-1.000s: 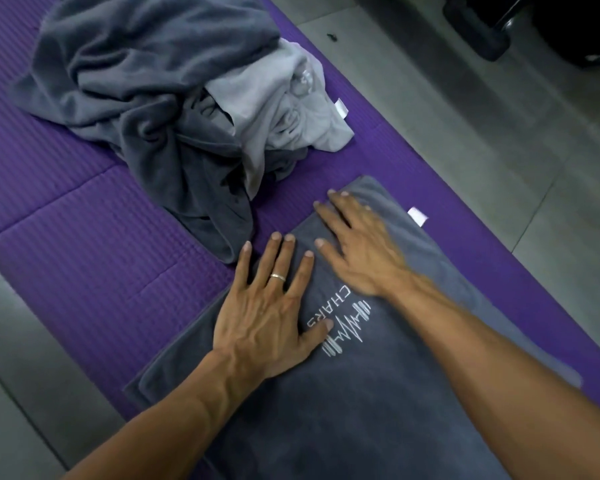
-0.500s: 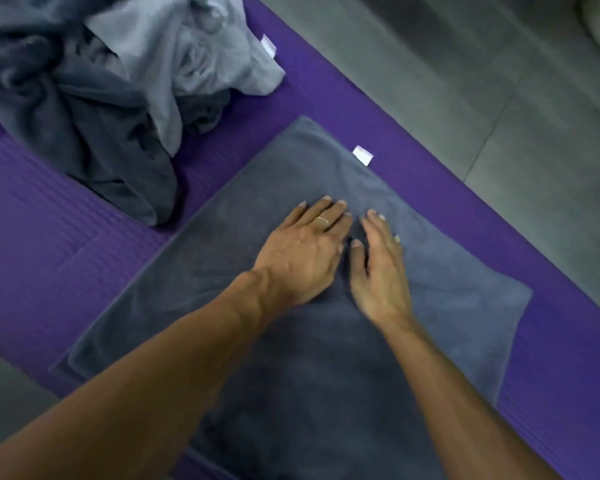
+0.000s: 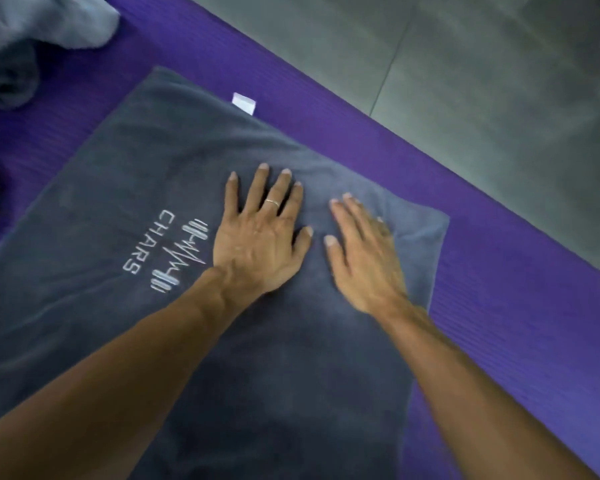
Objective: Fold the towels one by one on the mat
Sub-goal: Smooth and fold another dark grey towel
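left hand (image 3: 257, 247), right hand (image 3: 364, 258), flat on towel (image 3: 118, 174)

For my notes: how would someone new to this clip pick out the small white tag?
Start at the purple mat, then the dark grey towel spread flat on it under both hands. Follow the towel's far edge, the one nearest the grey floor: the white tag sticks out there onto the mat. It is the only white patch; the towel's logo is stitched lettering.

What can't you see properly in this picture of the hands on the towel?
In the head view:
- Dark grey towel: its near end runs off the bottom edge, and both forearms cover part of it.
- Towel pile: cut off by the top left corner, so no count is possible.
- White tag: too small to read.
- Right hand: blurred; its fingers look flat.
- Left hand: covers the towel beneath it.
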Tool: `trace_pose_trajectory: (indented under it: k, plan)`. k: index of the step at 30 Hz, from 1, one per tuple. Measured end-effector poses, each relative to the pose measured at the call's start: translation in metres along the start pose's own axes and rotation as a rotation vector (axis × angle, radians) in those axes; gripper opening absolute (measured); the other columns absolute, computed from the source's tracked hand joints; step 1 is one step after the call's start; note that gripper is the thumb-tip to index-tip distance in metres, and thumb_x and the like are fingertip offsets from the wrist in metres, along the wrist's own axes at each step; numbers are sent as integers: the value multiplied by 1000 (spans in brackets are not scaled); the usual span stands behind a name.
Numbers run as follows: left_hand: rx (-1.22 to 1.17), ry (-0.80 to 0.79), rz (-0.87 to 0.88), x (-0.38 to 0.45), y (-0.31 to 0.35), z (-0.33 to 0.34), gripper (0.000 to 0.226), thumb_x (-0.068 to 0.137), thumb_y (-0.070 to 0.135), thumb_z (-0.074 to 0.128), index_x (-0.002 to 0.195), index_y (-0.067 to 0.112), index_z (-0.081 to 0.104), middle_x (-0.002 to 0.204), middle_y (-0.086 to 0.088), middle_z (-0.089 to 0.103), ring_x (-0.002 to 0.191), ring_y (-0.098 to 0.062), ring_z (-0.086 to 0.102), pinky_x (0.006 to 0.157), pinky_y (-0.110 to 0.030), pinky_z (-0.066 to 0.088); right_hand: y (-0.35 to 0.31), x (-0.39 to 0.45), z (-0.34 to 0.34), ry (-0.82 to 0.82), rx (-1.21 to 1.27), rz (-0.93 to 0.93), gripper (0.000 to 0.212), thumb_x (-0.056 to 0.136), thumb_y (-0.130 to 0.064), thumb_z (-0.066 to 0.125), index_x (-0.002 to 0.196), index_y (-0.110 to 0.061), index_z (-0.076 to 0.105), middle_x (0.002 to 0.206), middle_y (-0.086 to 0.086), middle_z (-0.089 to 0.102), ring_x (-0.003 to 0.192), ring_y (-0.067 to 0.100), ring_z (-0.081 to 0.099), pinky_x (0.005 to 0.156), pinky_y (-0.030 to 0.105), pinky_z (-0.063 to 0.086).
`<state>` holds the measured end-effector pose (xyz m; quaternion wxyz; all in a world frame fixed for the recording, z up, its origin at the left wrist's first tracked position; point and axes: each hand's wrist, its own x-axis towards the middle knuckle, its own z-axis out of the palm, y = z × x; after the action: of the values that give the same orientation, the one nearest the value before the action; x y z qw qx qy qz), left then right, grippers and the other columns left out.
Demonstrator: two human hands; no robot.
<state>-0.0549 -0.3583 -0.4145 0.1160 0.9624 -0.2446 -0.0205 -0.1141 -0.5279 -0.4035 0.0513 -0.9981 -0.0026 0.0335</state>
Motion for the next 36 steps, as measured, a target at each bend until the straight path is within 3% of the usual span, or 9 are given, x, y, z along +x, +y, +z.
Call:
trace_pose_trajectory:
  k: [5,8,11,17,19,22,24,32,36]
  plan:
    - [95,-52,-43,1,4,8,86,88,70,24,152,13,20,161,-9,15,147,-35,7,115,-61,1,116,2,-17,-77,-71,627,63,101,-47,23,155,-14,14,163,9,8,150,25,4,119,54,8]
    - [81,-27,-47,3,19,1,75,90,56,33,148,7,32,157,-13,24,146,-37,13,114,-64,2,89,-11,-24,97,-97,422,65,98,-40,33,151,-5,22,160,17,17,148,32,12,119,53,12]
    - [-28,62,8,-17,46,4,63,93,45,37,140,5,46,150,-12,40,143,-32,28,115,-62,8,42,-46,-6,-41,-23,77,69,97,-49,25,153,-11,20,162,8,12,150,24,9,119,46,9]
    - [81,-49,61,-39,49,15,83,87,64,29,149,9,30,158,-9,25,147,-28,17,115,-61,5,93,-75,-9,-167,-161,445,66,97,-54,11,155,-24,6,164,2,0,150,25,-4,118,58,1]
    - [114,-59,53,-37,53,12,84,87,63,28,148,7,31,157,-12,27,146,-30,18,115,-62,6,78,-72,-19,-81,-180,393,62,99,-44,26,153,-16,21,162,7,12,150,28,-2,118,58,-1]
    - [98,-45,49,-54,66,11,76,90,55,31,145,2,36,153,-15,33,145,-33,21,115,-63,8,27,-80,-13,28,-29,127,59,94,-37,36,146,-9,37,157,11,28,147,28,20,117,55,17]
    - [51,-18,67,-84,73,13,71,92,51,35,144,2,38,152,-15,35,145,-32,24,115,-61,11,13,-101,2,-51,-9,28,63,94,-42,29,149,-12,33,159,8,25,147,25,20,116,54,21]
    - [45,-114,179,-197,101,12,71,91,49,40,144,2,40,153,-14,34,146,-30,22,115,-58,17,61,-169,10,25,-30,252,61,95,-41,29,149,-13,31,159,7,25,148,29,18,116,59,16]
    - [31,-176,341,-229,138,21,75,89,55,46,142,2,43,152,-15,36,145,-31,24,113,-60,21,45,-203,14,-5,52,-64,57,96,-40,33,149,-19,34,159,2,26,148,24,20,116,56,20]
